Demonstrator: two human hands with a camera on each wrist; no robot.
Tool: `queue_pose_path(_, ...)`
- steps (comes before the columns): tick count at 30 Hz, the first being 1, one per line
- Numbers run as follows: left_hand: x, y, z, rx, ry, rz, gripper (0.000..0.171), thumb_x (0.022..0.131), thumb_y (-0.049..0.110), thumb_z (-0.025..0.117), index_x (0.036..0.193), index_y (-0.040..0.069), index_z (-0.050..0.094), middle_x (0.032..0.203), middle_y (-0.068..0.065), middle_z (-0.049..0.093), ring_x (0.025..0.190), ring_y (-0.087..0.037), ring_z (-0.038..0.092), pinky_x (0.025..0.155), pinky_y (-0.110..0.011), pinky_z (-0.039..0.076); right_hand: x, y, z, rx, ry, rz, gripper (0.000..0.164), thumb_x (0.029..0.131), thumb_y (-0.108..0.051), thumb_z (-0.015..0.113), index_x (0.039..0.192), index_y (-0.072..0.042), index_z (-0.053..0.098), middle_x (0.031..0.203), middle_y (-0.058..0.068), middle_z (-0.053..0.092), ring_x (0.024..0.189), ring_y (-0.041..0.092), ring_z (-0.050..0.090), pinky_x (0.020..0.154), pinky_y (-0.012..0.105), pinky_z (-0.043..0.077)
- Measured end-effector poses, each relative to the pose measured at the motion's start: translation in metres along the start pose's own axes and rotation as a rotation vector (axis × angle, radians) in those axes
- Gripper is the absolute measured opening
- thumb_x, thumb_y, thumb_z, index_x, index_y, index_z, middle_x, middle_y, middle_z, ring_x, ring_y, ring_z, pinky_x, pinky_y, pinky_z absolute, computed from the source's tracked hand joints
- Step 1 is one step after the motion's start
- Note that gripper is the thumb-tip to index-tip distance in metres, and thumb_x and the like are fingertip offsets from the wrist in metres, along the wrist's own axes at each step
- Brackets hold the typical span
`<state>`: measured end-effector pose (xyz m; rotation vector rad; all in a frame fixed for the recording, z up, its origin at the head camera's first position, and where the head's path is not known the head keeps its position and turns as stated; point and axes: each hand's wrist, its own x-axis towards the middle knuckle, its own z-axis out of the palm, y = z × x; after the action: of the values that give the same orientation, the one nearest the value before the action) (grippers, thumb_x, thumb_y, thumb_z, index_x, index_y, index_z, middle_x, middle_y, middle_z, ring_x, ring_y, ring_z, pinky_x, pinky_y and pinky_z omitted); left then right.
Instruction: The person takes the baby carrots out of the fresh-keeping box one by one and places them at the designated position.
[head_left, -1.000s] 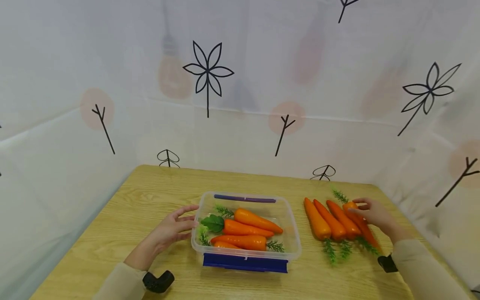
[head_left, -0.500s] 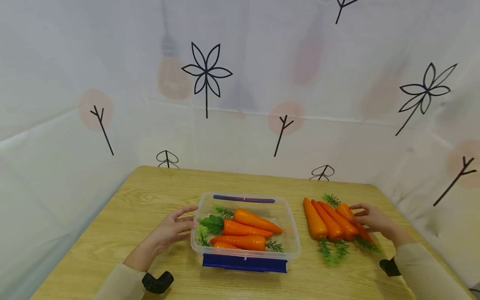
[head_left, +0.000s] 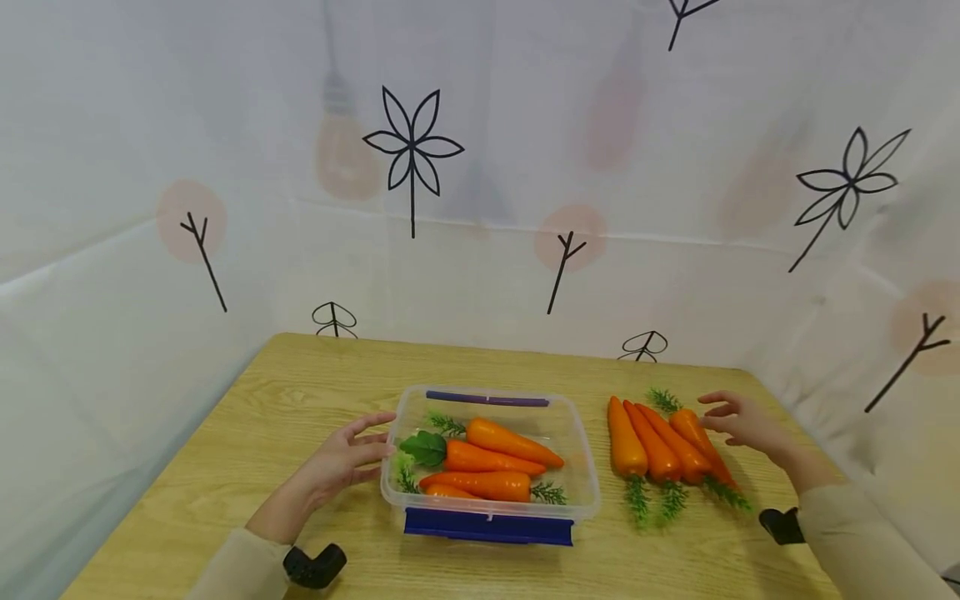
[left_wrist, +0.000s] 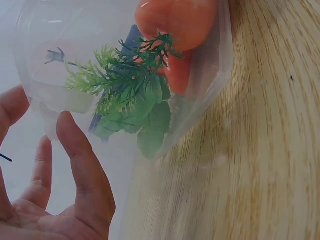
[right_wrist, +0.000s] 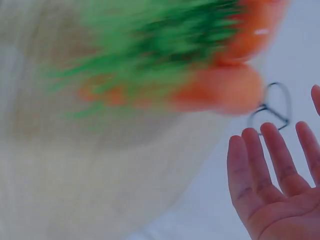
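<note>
A clear plastic container (head_left: 589, 479) with blue latches holds several orange toy carrots (head_left: 495, 485) with green leaves. My left hand (head_left: 337, 467) is at its left wall, thumb and fingers spread; in the left wrist view the fingertips (left_wrist: 67, 120) lie at the wall. To the right, several more carrots (head_left: 628, 442) lie side by side on the table, most with leaves toward me. The rightmost carrot (head_left: 693, 433) has its thick end away from me. My right hand (head_left: 742, 425) hovers just right of it, apart, with extended fingers (right_wrist: 277, 155) and nothing held.
The wood-grain table (head_left: 322, 375) has a rounded back edge. A white curtain (head_left: 480, 275) with plant drawings hangs behind and along both sides. Black devices sit at both wrists, the left one (head_left: 315, 567) near the table's front.
The carrots on the right have shifted left and closer together as my right hand pushed against them. That hand has since come off to the right. My left hand has stayed in place.
</note>
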<state>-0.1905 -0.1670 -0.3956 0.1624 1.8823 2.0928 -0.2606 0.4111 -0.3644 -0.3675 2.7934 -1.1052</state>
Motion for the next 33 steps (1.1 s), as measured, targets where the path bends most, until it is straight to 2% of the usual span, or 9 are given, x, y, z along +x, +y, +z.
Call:
queue_pose_path(6,0.004,-0.004,0.0,0.003,0.01,-0.008,0.067,0.085,0.015,0.069,0.142,0.006,0.034,0.136,-0.024,0.041,0.098,-0.02,0.06,0.076,-0.032,0.05,0.003,-0.04,-0.002,-0.022,0.031,-0.093,0.048,0.093,-0.017,0.059,0.129,0.01,0.042,0.115,0.033,0.053,0.097,0.04,0.058,0.074,0.047,0.05)
queue_pose_path(13,0.004,-0.006,0.0,0.005,0.006,-0.019,0.067,0.085,0.015,0.069,0.142,0.007,0.034,0.138,-0.026,0.038,0.1,-0.021,0.059,0.079,-0.034,0.05,0.003,-0.08,0.002,-0.052,0.011,-0.11,0.049,0.093,-0.025,0.059,0.133,-0.001,0.044,0.119,0.025,0.053,0.093,0.027,0.061,0.078,0.044,0.049)
queue_pose_path(16,0.004,-0.006,0.0,0.007,0.012,-0.022,0.067,0.085,0.015,0.069,0.142,0.007,0.035,0.138,-0.026,0.038,0.1,-0.02,0.059,0.079,-0.034,0.049,0.004,-0.094,0.006,-0.042,-0.002,-0.126,0.047,0.093,-0.026,0.059,0.132,-0.003,0.046,0.119,0.022,0.054,0.096,0.028,0.059,0.08,0.046,0.047)
queue_pose_path(21,0.003,-0.006,-0.001,0.021,0.012,-0.018,0.066,0.085,0.015,0.068,0.141,0.006,0.034,0.138,-0.026,0.037,0.1,-0.02,0.058,0.079,-0.034,0.049,0.009,-0.114,0.015,-0.032,-0.007,-0.153,0.044,0.091,-0.029,0.062,0.126,-0.006,0.05,0.118,0.015,0.056,0.105,0.033,0.055,0.078,0.041,0.048)
queue_pose_path(28,0.001,-0.005,-0.001,0.029,0.006,-0.016,0.067,0.086,0.016,0.068,0.142,0.005,0.032,0.139,-0.027,0.035,0.101,-0.019,0.058,0.08,-0.034,0.049,0.017,-0.144,0.03,-0.034,-0.02,-0.259,0.041,0.089,-0.022,0.064,0.124,-0.002,0.053,0.112,0.016,0.059,0.101,0.032,0.057,0.078,0.042,0.049)
queue_pose_path(33,0.002,-0.005,0.0,0.025,0.003,-0.017,0.066,0.086,0.015,0.067,0.142,0.005,0.032,0.139,-0.027,0.036,0.101,-0.019,0.058,0.08,-0.035,0.049,0.025,-0.155,0.041,-0.037,-0.04,-0.27,0.04,0.088,-0.024,0.066,0.122,-0.005,0.055,0.111,0.012,0.06,0.1,0.03,0.057,0.079,0.042,0.049)
